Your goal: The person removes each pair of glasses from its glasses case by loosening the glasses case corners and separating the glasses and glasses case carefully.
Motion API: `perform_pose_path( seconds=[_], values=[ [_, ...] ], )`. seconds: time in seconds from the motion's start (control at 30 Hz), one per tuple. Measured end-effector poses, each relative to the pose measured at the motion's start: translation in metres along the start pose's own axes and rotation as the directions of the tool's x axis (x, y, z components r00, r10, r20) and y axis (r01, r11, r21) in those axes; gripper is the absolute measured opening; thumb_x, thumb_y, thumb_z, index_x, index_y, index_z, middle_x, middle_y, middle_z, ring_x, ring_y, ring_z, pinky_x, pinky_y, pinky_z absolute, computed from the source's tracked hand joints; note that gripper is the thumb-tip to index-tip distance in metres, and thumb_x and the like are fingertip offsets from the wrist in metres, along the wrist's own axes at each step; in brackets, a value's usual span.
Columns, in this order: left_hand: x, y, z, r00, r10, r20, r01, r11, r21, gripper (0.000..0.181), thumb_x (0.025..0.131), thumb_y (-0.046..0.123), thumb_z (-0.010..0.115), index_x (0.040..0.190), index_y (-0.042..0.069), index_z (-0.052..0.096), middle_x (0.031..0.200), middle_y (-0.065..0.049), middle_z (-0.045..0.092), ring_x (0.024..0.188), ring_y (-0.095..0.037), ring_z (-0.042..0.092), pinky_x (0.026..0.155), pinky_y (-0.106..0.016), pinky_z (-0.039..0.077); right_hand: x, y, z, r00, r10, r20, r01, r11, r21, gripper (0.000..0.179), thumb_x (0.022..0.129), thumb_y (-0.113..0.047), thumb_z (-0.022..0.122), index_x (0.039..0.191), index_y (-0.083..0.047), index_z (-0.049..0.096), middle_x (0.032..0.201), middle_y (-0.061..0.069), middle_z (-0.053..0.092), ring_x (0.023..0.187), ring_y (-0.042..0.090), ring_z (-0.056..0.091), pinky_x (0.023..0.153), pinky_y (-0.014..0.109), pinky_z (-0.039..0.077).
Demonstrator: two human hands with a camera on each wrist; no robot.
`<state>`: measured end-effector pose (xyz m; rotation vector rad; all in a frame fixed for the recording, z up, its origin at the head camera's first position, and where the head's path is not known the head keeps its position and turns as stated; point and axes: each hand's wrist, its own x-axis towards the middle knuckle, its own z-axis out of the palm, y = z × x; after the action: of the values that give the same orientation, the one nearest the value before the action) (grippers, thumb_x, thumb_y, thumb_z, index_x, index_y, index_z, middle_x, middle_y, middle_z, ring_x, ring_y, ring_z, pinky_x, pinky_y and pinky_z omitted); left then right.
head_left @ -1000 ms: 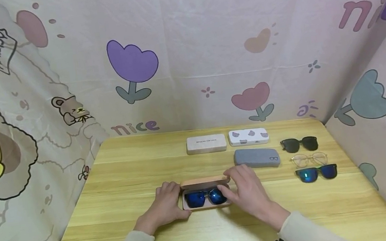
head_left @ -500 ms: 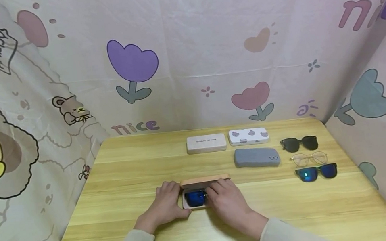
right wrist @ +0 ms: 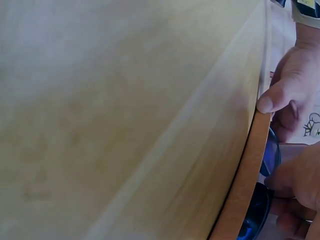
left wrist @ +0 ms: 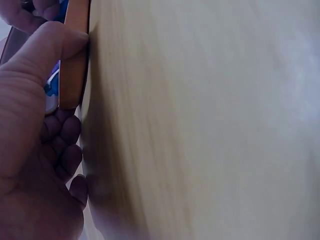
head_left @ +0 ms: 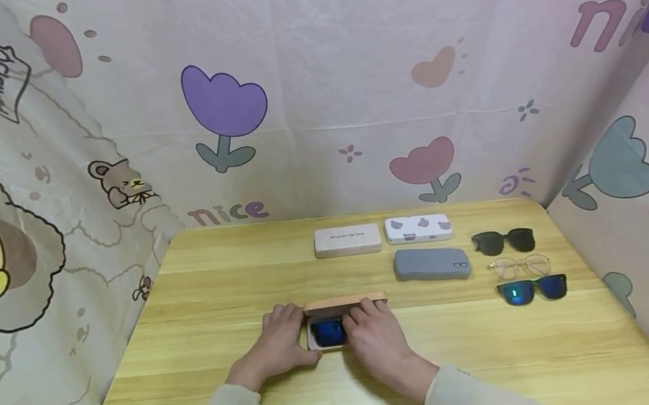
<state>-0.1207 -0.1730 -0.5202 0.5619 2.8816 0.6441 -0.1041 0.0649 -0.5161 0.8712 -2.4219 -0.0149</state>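
An orange-brown glasses case (head_left: 345, 302) stands with its lid raised near the middle of the table. Inside lie dark-framed sunglasses (head_left: 328, 333) with blue mirrored lenses. My left hand (head_left: 274, 344) grips the left end of the case, its thumb (left wrist: 62, 42) pressing the front wall and its fingers round the end. Over the right half of the case, my right hand (head_left: 380, 345) reaches in and pinches the sunglasses at the bridge, as the right wrist view shows. It hides the right lens in the head view.
Behind the case sit a beige case (head_left: 347, 240), a white patterned case (head_left: 418, 228) and a grey-blue case (head_left: 432, 263). To the right lie black sunglasses (head_left: 503, 242), thin gold-rimmed glasses (head_left: 520, 266) and blue-lensed sunglasses (head_left: 533, 290). A printed curtain (head_left: 310, 95) borders the wooden table (head_left: 216, 271).
My right hand has moved left from the right end of the case and lid onto the middle of the sunglasses. The left hand stays on the case.
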Motion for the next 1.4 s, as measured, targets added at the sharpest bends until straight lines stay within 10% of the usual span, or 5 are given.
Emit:
perform_pose_path(
  seconds=[0.33,0.77,1.4],
  values=[
    [0.002,0.001,0.001,1.000,-0.002,0.001,0.002,1.000,0.003,0.084,0.071,0.044,0.088,0.134,-0.004,0.060,0.123,-0.006,0.063,0.116,-0.026,0.049,0.104,-0.051,0.036,0.000,0.001,-0.001,1.000,0.001,-0.008,-0.001,0.999,0.032,0.020,0.098,-0.014,0.048,0.083,-0.012,0.061,0.079,0.002,0.058,0.079,0.024,0.050,0.072,0.034,0.039],
    [0.002,0.000,0.001,1.000,0.005,0.008,-0.005,1.000,-0.010,0.081,0.071,0.044,0.087,0.133,-0.002,0.060,0.122,-0.005,0.062,0.113,-0.025,0.048,0.102,-0.050,0.036,-0.002,0.018,-0.024,0.998,-0.064,0.019,0.063,0.997,0.053,0.021,0.081,-0.023,0.082,0.087,-0.014,0.064,0.083,-0.002,0.064,0.082,0.021,0.050,0.074,0.033,0.038],
    [0.002,0.001,0.001,0.999,-0.029,0.021,0.029,0.999,-0.020,0.084,0.074,0.047,0.089,0.134,-0.002,0.060,0.125,-0.007,0.062,0.117,-0.027,0.047,0.100,-0.047,0.035,-0.043,0.087,-0.050,0.996,-0.091,-0.015,0.092,0.972,0.216,0.012,0.078,-0.014,0.073,0.089,-0.015,0.067,0.089,-0.005,0.067,0.085,0.017,0.054,0.074,0.033,0.040]
  ],
)
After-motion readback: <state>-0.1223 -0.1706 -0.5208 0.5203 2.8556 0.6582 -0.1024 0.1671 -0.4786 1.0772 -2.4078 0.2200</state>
